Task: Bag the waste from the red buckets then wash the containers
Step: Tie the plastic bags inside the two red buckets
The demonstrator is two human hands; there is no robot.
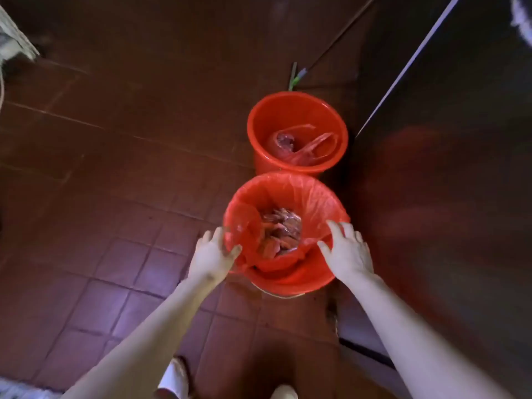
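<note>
Two red buckets stand on the floor. The near bucket [290,279] is lined with a red plastic bag [305,194] draped over its rim, and food waste [280,233] lies inside. The far bucket [298,110] holds a small loose red bag [305,148] with something dark in it. My left hand [211,253] reaches to the liner's left rim, fingers spread and touching it. At the liner's right rim my right hand [347,249] hovers with fingers apart. Neither hand grips anything.
Dark red floor tiles [121,197] spread to the left. A dark cabinet or appliance [449,197] stands close on the right. A long-handled tool with a green part [295,79] leans behind the far bucket. My feet [175,378] show at the bottom edge.
</note>
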